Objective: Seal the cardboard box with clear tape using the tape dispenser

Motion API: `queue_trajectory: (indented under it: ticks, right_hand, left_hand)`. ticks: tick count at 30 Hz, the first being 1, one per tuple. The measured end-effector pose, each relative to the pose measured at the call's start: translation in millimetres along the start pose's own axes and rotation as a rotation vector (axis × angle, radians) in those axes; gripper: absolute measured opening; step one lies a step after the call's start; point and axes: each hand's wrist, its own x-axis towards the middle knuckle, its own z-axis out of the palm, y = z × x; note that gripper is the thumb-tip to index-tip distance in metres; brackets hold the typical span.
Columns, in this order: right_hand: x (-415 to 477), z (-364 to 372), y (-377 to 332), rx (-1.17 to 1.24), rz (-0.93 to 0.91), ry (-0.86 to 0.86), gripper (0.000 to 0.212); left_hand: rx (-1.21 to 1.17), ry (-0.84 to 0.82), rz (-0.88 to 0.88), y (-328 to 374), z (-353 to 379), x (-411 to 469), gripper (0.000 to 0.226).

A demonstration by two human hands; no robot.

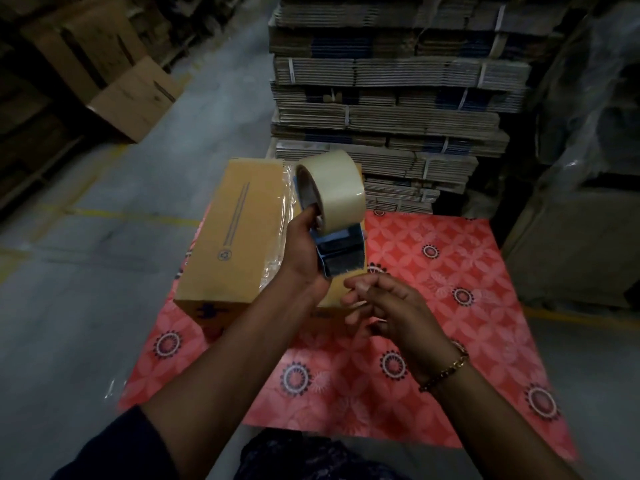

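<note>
Cardboard box (235, 233), smooth, rectangular, tan.

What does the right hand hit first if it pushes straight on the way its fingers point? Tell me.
Probably the blue tape dispenser held by the left hand: the right hand points its fingertips up-left at the dispenser's lower end, though depth is unclear.

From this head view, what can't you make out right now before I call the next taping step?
- Loose tape end: head view, too blurred to see at the right hand fingertips.
- Box right half and centre seam: hidden by the left hand and tape dispenser.
- Dispenser cutter blade: too dark and small.
- Box print on the near face: blurred and cut by the left forearm.
- Whether tape already covers the seam: only a shiny strip shows; unclear.
</note>
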Motion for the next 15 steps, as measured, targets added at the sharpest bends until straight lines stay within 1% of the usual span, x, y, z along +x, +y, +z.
queue_trajectory:
  ticks: [2,5,10,15]
  right_hand:
    - [5.2,3.9,-0.8,0.043,0.004,0.018,0.022]
    - [13.0,10.3,-5.1,0.117,0.019,0.061,0.036]
    - [21.5,15.5,-8.7,0.12,-0.027,0.26,0.031]
    - [31.7,16.5,-14.5,0.133,-0.006,0.251,0.026]
  left_hand:
    - [-0.003,-0.004,0.013,0.5,3.7,4.8,0.048]
    - [-0.005,-0.009,0.037,-1.3,6.0,13.8,0.048]
    - [0.06,0.042,0.045,-3.2,11.9,26.8,0.046]
    - [0.073,0.059,0.04,-4.6,14.8,35.7,0.041]
